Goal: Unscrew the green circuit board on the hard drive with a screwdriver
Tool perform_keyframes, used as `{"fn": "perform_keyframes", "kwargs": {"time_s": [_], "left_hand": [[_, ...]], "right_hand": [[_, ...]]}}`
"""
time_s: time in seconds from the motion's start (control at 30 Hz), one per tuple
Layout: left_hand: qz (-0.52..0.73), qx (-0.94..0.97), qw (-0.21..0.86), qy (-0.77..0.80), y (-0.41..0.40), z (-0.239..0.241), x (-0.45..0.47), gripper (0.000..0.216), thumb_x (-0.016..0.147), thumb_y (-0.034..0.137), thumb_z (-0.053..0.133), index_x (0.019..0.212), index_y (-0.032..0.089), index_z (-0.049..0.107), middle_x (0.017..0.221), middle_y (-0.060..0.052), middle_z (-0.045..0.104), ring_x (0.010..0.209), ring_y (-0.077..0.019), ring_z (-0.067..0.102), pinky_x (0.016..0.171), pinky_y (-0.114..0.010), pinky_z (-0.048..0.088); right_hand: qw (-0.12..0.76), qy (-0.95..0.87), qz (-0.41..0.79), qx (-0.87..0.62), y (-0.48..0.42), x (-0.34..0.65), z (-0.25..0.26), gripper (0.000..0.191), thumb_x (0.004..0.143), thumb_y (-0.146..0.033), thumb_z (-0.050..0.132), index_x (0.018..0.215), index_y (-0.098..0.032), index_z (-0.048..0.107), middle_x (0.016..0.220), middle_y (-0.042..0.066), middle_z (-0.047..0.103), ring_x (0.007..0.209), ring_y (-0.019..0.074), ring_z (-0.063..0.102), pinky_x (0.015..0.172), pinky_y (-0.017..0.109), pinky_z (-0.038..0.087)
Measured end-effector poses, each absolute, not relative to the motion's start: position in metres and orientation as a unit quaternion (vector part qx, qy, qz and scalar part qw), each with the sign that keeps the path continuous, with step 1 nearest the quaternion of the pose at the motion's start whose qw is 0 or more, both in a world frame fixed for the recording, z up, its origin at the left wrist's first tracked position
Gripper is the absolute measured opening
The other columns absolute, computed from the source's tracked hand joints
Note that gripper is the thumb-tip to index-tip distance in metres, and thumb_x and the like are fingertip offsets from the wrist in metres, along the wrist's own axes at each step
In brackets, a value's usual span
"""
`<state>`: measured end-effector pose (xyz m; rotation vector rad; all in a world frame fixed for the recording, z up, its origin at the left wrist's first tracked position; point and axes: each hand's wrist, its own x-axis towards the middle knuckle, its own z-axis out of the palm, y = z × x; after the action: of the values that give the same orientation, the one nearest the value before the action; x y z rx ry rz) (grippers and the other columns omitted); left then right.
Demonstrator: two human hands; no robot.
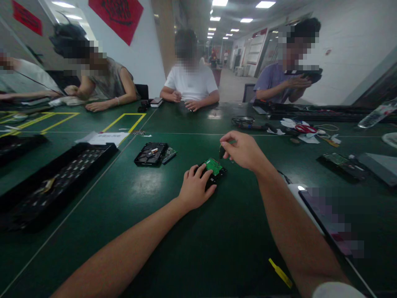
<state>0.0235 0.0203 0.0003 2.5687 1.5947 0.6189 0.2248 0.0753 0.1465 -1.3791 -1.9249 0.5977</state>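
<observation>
Green tabletop [235, 231], screwdriver [221, 152] near-upright, tip down

Left hand [196, 187] and right hand [240, 150] over a green circuit board [212, 165], centre of the frame.
The left lies spread at the board's left side; the right pinches a dark screwdriver [221, 152], shaft down toward it. A black boxy unit [150, 154] lies left of centre, a long black tray [79, 183] at far left, a yellow strip [281, 273] at lower right; a person in white [192, 85] sits at upper centre.
</observation>
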Motion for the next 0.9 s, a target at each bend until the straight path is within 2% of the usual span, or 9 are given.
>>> {"fn": "perform_keyframes", "kwargs": {"time_s": [0.1,0.2,0.37,0.5,0.67,0.8,0.9], "left_hand": [[0.200,0.831,0.024,0.519,0.0200,-0.0001,0.0240,0.057,0.100,0.053,0.065,0.151,0.028,0.058,0.164,-0.011,0.049,0.148,-0.0428,0.040,0.117,-0.062,0.039],[0.200,0.830,0.022,0.520,0.0201,-0.0002,0.0241,0.057,0.100,0.053,0.065,0.151,0.028,0.058,0.164,-0.011,0.049,0.148,-0.0432,0.039,0.117,-0.062,0.039],[0.200,0.831,0.024,0.518,0.0205,0.0005,0.0237,0.057,0.100,0.053,0.066,0.151,0.029,0.058,0.165,-0.010,0.048,0.148,-0.0427,0.040,0.117,-0.062,0.039],[0.197,0.832,0.025,0.519,0.0209,0.0005,0.0238,0.057,0.100,0.053,0.065,0.151,0.028,0.058,0.164,-0.011,0.048,0.149,-0.0436,0.039,0.117,-0.063,0.039],[0.203,0.831,0.022,0.517,0.0204,0.0001,0.0242,0.056,0.100,0.053,0.065,0.150,0.028,0.059,0.165,-0.010,0.048,0.148,-0.0431,0.039,0.117,-0.063,0.039],[0.198,0.830,0.021,0.520,0.0202,0.0003,0.0242,0.057,0.101,0.054,0.064,0.151,0.028,0.058,0.165,-0.011,0.048,0.149,-0.0432,0.039,0.117,-0.063,0.039],[0.196,0.831,0.023,0.520,0.0204,-0.0002,0.0240,0.058,0.100,0.055,0.064,0.151,0.028,0.058,0.165,-0.011,0.048,0.149,-0.0435,0.038,0.118,-0.063,0.038]], "right_hand": [[0.343,-0.746,0.242,-0.518,0.0753,0.2236,0.1476,0.017,0.101,-0.024,0.059,0.108,-0.020,0.074,0.078,0.004,0.078,0.067,0.0175,0.075,0.066,0.028,0.056],[0.342,-0.751,0.236,-0.513,0.0737,0.2218,0.1493,0.019,0.103,-0.029,0.059,0.104,-0.020,0.076,0.078,0.004,0.078,0.067,0.0173,0.074,0.065,0.028,0.055],[0.346,-0.753,0.215,-0.516,0.0712,0.2212,0.1498,0.019,0.097,-0.039,0.071,0.099,-0.020,0.073,0.099,0.007,0.081,0.065,0.0159,0.071,0.064,0.030,0.053],[0.328,-0.749,0.191,-0.542,0.0697,0.2207,0.1496,0.030,0.093,-0.049,0.076,0.094,-0.020,0.071,0.094,0.009,0.081,0.067,0.0188,0.072,0.066,0.032,0.053],[0.332,-0.755,0.209,-0.525,0.0692,0.2203,0.1507,0.015,0.101,-0.033,0.065,0.101,-0.020,0.072,0.085,0.005,0.080,0.062,0.0160,0.072,0.068,0.030,0.054],[0.321,-0.757,0.232,-0.519,0.0693,0.2195,0.1519,0.022,0.105,-0.032,0.057,0.108,-0.020,0.076,0.073,0.003,0.077,0.063,0.0173,0.073,0.067,0.029,0.054],[0.316,-0.762,0.210,-0.525,0.0695,0.2200,0.1524,0.022,0.105,-0.033,0.058,0.106,-0.021,0.076,0.079,0.004,0.079,0.064,0.0170,0.073,0.069,0.030,0.054]]}}
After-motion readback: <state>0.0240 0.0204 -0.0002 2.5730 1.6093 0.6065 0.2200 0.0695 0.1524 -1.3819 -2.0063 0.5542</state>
